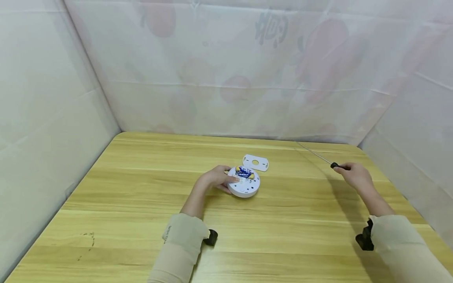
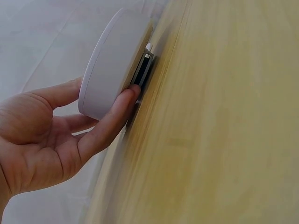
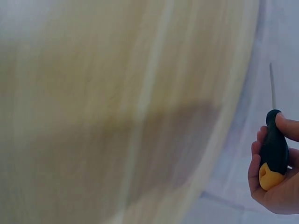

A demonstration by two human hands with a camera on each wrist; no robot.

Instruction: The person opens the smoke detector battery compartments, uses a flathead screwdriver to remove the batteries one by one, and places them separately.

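This looks like a makeshift recording booth, perhaps set up in a home or lab. A light wooden table (image 1: pixel 141 220) is walled on 3 sides by thin white sheeting (image 1: pixel 219 70), through which faint red shapes and dark characters show, too blurred to read.

2 beige sleeves (image 1: pixel 184 239) cover the forearms; a black camera mount (image 1: pixel 365 236) sits at each wrist; hands are bare.

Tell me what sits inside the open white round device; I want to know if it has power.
A blue and yellow battery lies in the top of the white round device. The left hand covers its left edge; the wiring underneath is hidden.
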